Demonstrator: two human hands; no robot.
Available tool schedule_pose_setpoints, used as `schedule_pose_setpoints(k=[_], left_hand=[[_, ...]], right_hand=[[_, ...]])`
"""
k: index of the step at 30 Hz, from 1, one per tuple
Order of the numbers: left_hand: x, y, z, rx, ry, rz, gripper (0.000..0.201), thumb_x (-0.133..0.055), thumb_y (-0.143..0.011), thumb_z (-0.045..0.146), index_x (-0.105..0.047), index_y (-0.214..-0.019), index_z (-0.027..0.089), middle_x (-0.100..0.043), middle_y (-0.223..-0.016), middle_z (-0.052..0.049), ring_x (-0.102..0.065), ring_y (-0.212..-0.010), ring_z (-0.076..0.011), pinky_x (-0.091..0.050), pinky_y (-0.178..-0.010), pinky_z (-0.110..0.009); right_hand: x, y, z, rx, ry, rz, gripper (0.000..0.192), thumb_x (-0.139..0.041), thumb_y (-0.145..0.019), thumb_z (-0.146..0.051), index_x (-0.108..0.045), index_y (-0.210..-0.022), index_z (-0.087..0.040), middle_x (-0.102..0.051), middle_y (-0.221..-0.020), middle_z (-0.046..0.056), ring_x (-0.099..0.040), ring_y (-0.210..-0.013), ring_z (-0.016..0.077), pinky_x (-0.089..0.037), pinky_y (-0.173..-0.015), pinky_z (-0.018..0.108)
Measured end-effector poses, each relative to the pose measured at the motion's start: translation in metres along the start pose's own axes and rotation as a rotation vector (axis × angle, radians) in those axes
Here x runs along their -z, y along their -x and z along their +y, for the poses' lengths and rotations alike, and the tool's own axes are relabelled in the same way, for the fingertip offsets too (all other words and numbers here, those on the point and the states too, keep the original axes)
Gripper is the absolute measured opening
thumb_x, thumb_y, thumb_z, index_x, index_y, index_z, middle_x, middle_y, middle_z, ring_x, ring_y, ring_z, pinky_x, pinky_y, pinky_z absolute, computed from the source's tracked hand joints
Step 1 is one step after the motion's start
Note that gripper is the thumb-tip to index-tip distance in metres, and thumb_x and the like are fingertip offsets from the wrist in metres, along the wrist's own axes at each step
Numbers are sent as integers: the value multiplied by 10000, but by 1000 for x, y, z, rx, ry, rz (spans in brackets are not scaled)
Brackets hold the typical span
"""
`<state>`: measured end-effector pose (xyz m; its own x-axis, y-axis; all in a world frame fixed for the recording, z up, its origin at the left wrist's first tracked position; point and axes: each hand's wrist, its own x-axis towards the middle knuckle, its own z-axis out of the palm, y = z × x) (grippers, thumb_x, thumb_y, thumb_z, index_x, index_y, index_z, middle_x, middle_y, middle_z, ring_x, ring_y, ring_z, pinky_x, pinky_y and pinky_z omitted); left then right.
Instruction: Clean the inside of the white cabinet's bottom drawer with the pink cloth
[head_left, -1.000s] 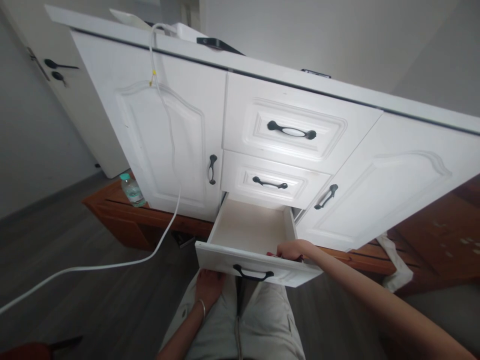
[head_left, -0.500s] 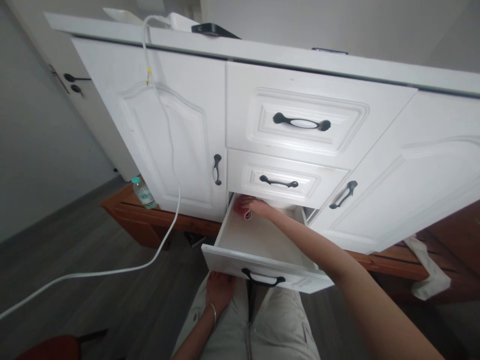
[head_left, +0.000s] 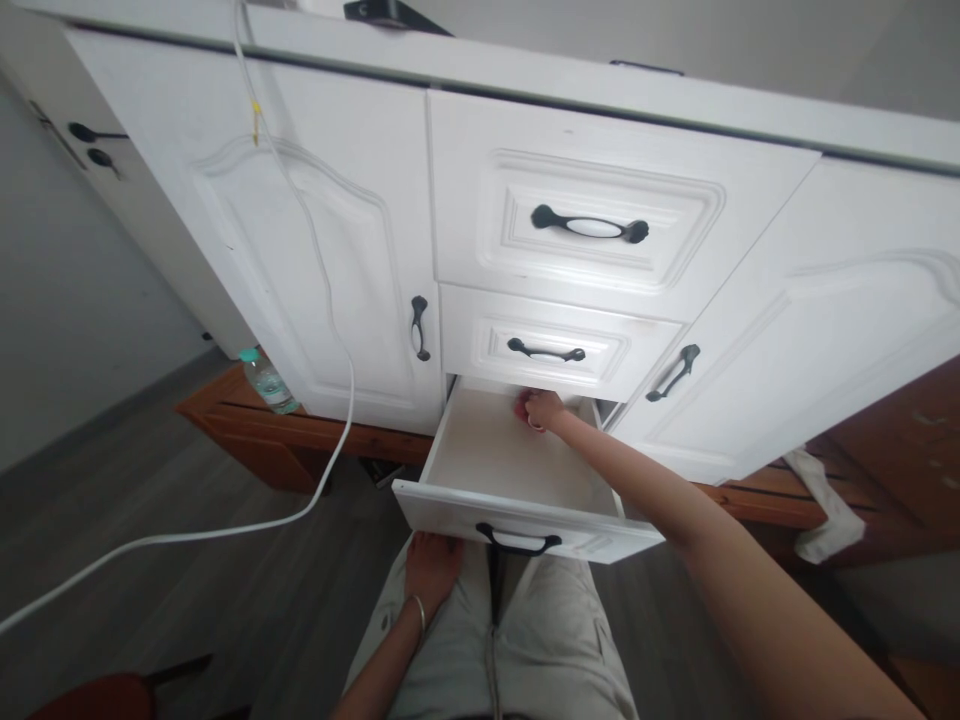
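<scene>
Deep in the drawer (head_left: 441, 512) reached our right hand (head_left: 545, 409), fingers clamped on red cloth (head_left: 520, 405); left hand (head_left: 433, 567) lay low, fingers unclear.

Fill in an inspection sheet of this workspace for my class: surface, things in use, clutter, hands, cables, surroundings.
Surface: pale bottom of the open drawer, pulled out below two shut drawers.
Things in use: red item, apparently cloth, towards the drawer's back.
Clutter: capped bottle on a wooden ledge; white cloth hanging at right.
Hands: right hand grips the red item; left hand is by the light trousers, contact with the drawer front unclear.
Cables: white cable hangs before the left cabinet door.
Surroundings: grey floor; room door at left.
</scene>
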<state>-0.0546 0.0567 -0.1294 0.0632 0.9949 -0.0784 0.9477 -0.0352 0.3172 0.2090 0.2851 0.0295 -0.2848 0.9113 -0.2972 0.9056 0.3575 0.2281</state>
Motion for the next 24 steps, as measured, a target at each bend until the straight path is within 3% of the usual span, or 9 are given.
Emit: schedule_pose_setpoints(k=[3, 6, 10, 17, 21, 24], left_hand=[[0, -1, 1, 12, 7, -5, 428, -447, -964, 371, -742, -1098, 90, -720, -1152, -178, -600, -1170, -350, -397, -1059, -435], [1, -1, 0, 21, 10, -15, 435, -462, -961, 381, -732, -1135, 89, -717, -1176, -171, -597, -1191, -334, -394, -1067, -409], [3, 0, -1, 26, 4, -24, 431, -458, -959, 371, -725, -1157, 96, -713, -1193, -172, -602, -1195, -326, -401, -1058, -403], [4, -1, -1, 8, 17, -39, 432, -452, -960, 359, -718, -1166, 88, -704, -1221, -183, -594, -1219, -336, -379, -1085, -417], [3, -3, 0, 12, 41, -55, 441, -447, -962, 372, -718, -1171, 93, -709, -1213, -185, -598, -1219, -344, -386, -1076, -425], [3, -3, -1, 7, 63, -45, 427, -460, -951, 372, -717, -1173, 113, -706, -1223, -175, -579, -1249, -345, -376, -1092, -433]], right_hand=[[-4, 20, 22, -147, -20, -76, 373, -698, -690, -127, -744, -1049, -34, -718, -1121, 271, -683, -1060, 393, -544, -879, 479], [-3, 37, 37, -198, -58, -127, 405, -737, -666, -148, -738, -1050, -20, -717, -1107, 284, -687, -1054, 399, -548, -881, 462], [-1, 58, 39, -151, -112, -198, 285, -732, -636, -89, -759, -918, -57, -742, -1047, 247, -705, -1024, 379, -560, -855, 431], [-6, 123, 9, 5, -242, -370, 108, -681, -609, -94, -727, -707, -94, -757, -858, 211, -718, -903, 335, -544, -779, 400], [-4, 158, 2, 120, -383, -487, 88, -590, -617, -89, -665, -595, -128, -720, -689, 119, -679, -694, 239, -482, -640, 317], [3, 167, 8, 131, -499, -513, 120, -512, -581, -50, -580, -539, -141, -595, -529, 32, -570, -550, 167, -392, -549, 275]])
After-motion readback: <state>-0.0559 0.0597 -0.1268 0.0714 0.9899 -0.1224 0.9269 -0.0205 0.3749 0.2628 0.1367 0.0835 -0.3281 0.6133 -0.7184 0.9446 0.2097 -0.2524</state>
